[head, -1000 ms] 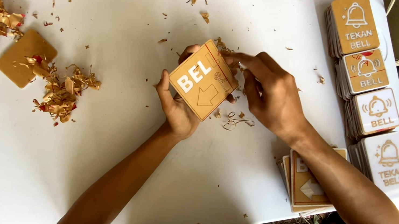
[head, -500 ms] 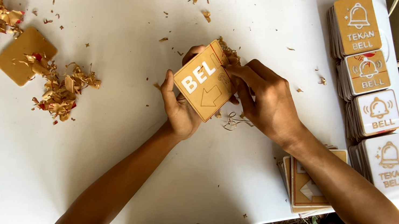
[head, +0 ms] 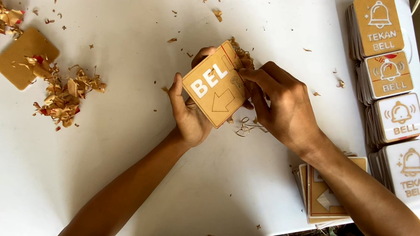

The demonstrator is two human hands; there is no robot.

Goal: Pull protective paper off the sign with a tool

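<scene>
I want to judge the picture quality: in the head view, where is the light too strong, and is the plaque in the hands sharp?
Head view: hard daylight; the white table is bright, and glare washes out its right edge by the lowest plaque stack. The plaque in the left hand and right hand is sharp, with short shadows beneath.

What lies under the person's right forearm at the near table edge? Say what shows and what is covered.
A small stack of brown square plaques lies under the right forearm, on the white table. The top plaque's pale arrow shape shows; its far corner and the lower plaques' faces are covered.
</scene>
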